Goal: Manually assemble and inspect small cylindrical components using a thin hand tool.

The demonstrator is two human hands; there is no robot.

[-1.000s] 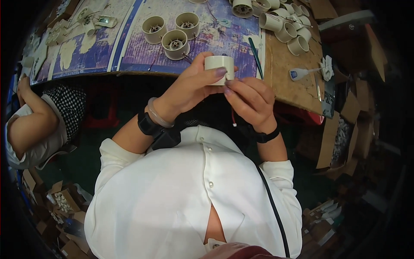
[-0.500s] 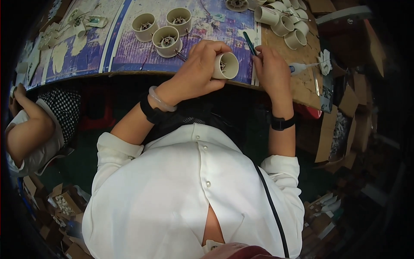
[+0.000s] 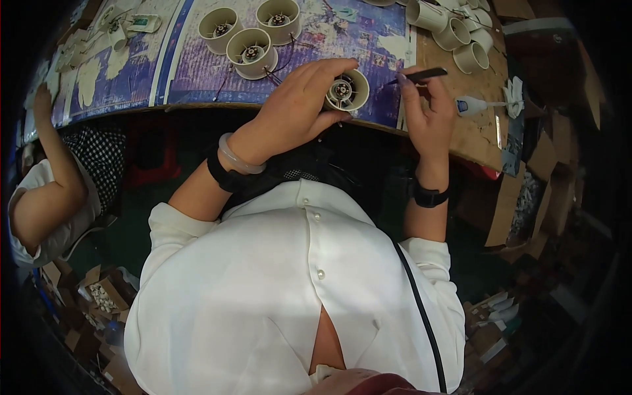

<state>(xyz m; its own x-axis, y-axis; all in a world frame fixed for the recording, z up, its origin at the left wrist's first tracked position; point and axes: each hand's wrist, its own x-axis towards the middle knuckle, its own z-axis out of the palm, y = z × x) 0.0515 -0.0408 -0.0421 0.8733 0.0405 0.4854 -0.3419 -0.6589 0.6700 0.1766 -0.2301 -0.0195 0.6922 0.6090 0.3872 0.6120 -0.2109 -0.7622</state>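
Observation:
My left hand (image 3: 289,108) is wrapped around a cream cylindrical motor housing (image 3: 360,99) at the table's front edge. Its open end is tilted up towards me, and a small round motor (image 3: 342,90) shows inside. Pinched between the thumb and fingers of my right hand (image 3: 431,115) is a slim dark pair of tweezers (image 3: 424,75). The narrow tip points left, towards the housing but apart from it. Farther back stand three similar cream housings (image 3: 252,54) with motors and dark wires.
Several cream cylinders (image 3: 471,58) lie piled at the back right. A small white squeeze bottle (image 3: 470,105) with a thin nozzle lies right of my right hand. At the far left a co-worker's arm (image 3: 59,155) reaches to the table. Cardboard boxes (image 3: 520,204) stand on the right.
The held housing has turned, so its motor now faces me more fully. My right hand has shifted slightly right, and the tweezers have swung from upright to nearly level, tip leftward.

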